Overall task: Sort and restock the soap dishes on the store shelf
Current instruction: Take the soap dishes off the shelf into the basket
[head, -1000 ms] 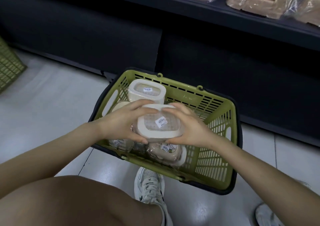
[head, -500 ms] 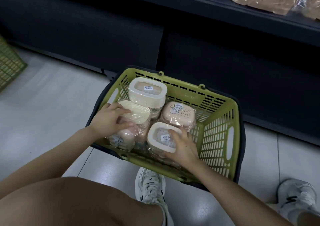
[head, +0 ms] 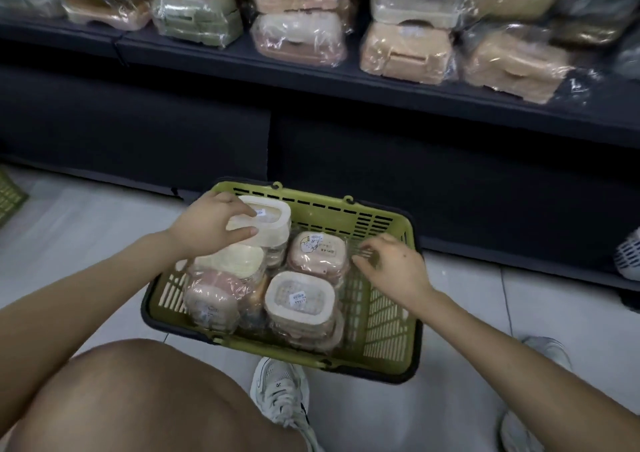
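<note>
Head view: gripping cream soap dish (head: 273, 219) in green basket (head: 311, 197) with left hand (head: 204, 226); holding right hand (head: 394, 268) over basket, fingers loosely curled, empty.

Left hand (head: 207, 224) grips cream soap dish (head: 275, 224); right hand (head: 391, 268) hovers, apparently empty.

Pale tiled floor (head: 86, 243) meets a dark base panel (head: 138, 122), dimly lit.
</note>
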{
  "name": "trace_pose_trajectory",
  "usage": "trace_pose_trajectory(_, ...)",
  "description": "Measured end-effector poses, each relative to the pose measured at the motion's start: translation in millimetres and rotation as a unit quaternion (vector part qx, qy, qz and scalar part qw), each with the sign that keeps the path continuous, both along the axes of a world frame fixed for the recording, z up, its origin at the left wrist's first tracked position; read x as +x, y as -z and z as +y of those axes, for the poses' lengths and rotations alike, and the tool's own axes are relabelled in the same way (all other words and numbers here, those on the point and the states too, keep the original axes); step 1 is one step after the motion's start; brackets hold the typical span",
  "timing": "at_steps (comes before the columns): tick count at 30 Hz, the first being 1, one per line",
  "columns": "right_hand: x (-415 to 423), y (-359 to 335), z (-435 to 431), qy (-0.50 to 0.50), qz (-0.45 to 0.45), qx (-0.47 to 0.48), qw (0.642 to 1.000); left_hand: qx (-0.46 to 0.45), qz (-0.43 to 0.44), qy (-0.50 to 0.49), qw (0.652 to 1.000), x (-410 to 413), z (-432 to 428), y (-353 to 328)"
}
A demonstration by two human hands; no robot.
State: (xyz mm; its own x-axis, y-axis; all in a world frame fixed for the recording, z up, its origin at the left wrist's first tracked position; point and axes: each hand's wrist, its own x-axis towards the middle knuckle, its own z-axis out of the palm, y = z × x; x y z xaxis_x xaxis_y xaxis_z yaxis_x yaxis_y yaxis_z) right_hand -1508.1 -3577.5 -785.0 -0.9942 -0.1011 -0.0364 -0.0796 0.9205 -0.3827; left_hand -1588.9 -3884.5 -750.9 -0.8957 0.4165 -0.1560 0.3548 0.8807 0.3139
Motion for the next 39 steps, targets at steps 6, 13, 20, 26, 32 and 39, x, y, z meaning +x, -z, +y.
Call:
trace_pose_trajectory(6, 5.3, -91.9, 89.2, 0.132, 0.072, -0.051, 0.987, 0.064, 0.115, 0.089, 0.987, -17.4, 97.5, -74.2)
trace_pose_trajectory(13, 17.1, -159.1, 210.2, 0.288, 0.145, -0.036, 0.946, 0.131, 0.204, 0.187, 0.952, -28.7, 244.8, -132.6)
trace_pose_trajectory(20, -11.9, -173.4, 339.5, 0.364, 0.204, -0.022, 0.908, 0.193, 0.201, 0.204, 0.938, -55.6, 386.4, -170.6)
trace_pose_trajectory(26, -58.1, -165.9, 446.8, 0.411, 0.161, 0.040, 0.896, 0.153, 0.206, 0.242, 0.936, -94.5, 505.5, -170.1)
trace_pose_trajectory(32, -114.8, -158.3, 542.3, 0.394, 0.112, 0.125, 0.904, 0.092, 0.220, 0.279, 0.930, -148.2, 603.6, -164.3)
trace_pose_trajectory(39, -197.8, -148.5, 604.1, 0.362, 0.161, 0.153, 0.905, 0.067, 0.217, 0.293, 0.929, -193.8, 671.3, -156.7)
